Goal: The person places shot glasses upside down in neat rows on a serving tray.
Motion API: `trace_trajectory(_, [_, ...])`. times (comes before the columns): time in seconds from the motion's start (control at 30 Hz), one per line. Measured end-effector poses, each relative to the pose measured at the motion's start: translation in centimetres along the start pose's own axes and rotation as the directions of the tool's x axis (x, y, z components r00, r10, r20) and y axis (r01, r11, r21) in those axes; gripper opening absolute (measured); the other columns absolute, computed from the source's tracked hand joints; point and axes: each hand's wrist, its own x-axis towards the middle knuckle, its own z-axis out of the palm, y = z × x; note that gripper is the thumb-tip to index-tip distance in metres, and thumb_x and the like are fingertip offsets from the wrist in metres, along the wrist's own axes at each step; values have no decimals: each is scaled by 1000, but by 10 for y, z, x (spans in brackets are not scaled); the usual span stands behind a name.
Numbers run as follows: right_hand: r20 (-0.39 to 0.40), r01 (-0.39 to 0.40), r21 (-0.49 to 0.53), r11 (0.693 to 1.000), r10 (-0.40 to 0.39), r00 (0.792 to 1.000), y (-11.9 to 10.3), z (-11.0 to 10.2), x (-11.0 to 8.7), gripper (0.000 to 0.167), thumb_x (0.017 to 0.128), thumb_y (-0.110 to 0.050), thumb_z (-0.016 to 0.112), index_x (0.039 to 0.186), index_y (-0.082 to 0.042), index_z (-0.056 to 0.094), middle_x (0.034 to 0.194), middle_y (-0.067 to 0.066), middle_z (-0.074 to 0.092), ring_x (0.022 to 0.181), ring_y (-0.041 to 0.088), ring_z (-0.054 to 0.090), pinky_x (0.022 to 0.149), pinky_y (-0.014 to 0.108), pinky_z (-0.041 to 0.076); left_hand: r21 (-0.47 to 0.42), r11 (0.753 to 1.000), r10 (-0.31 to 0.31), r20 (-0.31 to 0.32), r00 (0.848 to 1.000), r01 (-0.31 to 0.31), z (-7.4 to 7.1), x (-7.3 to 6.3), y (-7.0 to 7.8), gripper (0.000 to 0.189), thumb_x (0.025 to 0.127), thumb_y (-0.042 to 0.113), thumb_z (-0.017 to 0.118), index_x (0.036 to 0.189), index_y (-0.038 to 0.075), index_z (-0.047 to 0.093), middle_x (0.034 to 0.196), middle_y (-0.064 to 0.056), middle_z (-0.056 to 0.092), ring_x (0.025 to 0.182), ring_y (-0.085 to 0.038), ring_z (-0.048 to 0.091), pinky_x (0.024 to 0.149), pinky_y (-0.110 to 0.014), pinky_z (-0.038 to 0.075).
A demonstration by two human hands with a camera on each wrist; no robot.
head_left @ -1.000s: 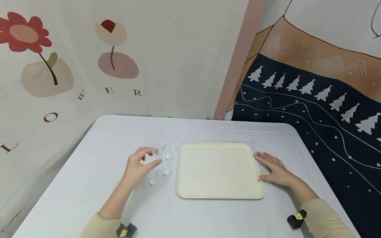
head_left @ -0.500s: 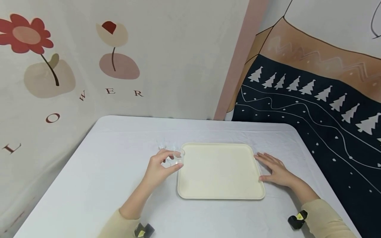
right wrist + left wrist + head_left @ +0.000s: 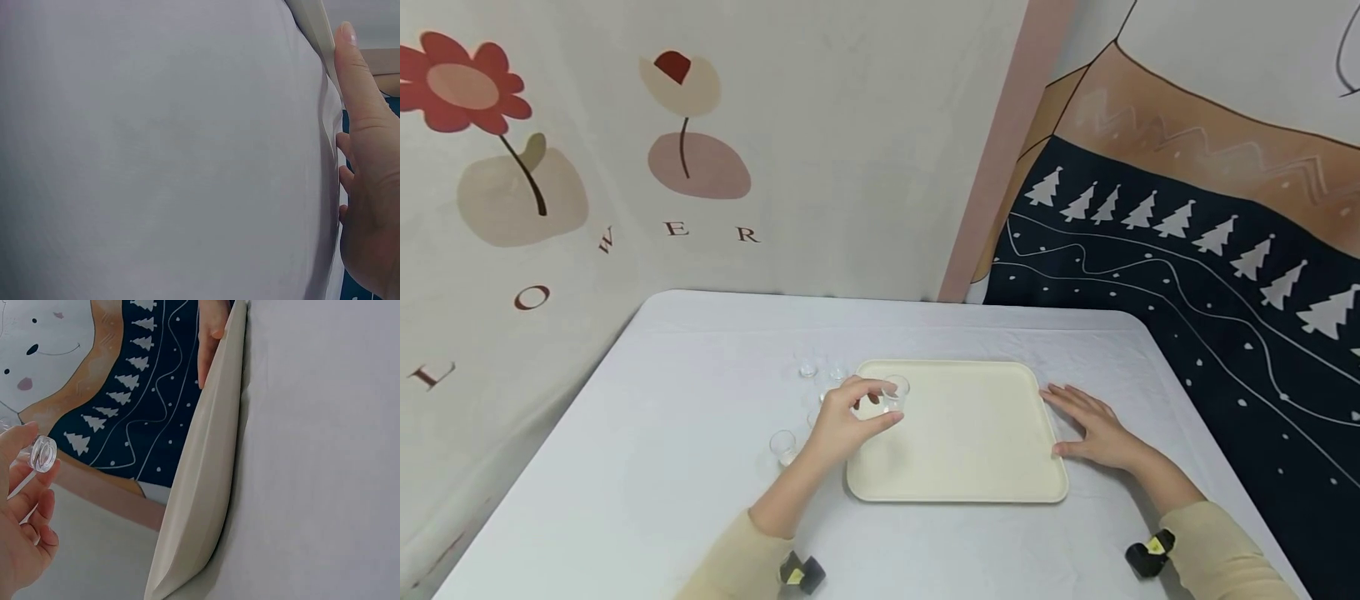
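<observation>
Between thumb and fingers my left hand pinches a small clear shot glass, held over the left part of a cream tray. The left wrist view shows the thick round base of that glass facing the camera, above the tray's raised edge. My right hand rests at the tray's right edge with its fingers extended and thumb apart; the right wrist view has its thumb against the tray's rim.
Several more clear glasses stand left of the tray, among them one near my left forearm and one farther back; my left hand partly hides others. A white cloth covers the table. Printed fabric hangs behind.
My left hand has moved right with the shot glass, from among the other glasses to over the tray. My right hand has stayed at the tray's right edge.
</observation>
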Motion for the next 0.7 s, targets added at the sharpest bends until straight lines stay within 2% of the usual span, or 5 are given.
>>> trace_trajectory(0.17, [-3, 3, -2, 1000, -3, 1000, 0, 0, -1, 90, 71, -45, 79, 146, -13, 39, 150, 23, 28, 136, 49, 14, 101, 70, 6, -4, 1000, -15, 24, 1000, 15, 15, 4, 1, 30, 74, 11, 83, 102, 9, 73, 84, 4, 62, 80, -28, 54, 67, -36, 39])
trace_trajectory(0.4, [-1, 6, -8, 1000, -6, 1000, -1, -1, -1, 91, 71, -46, 78, 146, -13, 39, 151, 23, 28, 136, 48, 14, 102, 69, 6, -6, 999, -45, 63, 997, 45, 35, 11, -1, 29, 76, 16, 82, 103, 12, 73, 88, 8, 64, 82, -18, 55, 68, -34, 40])
trace_trajectory(0.7, [1, 8, -6, 1000, -8, 1000, 1, -1, -1, 90, 71, -47, 78, 146, -14, 39, 151, 23, 27, 137, 48, 14, 102, 69, 6, -27, 998, -46, 103, 994, 49, 57, 20, -5, 29, 78, 19, 81, 104, 10, 73, 92, 7, 67, 84, -16, 54, 67, -35, 43])
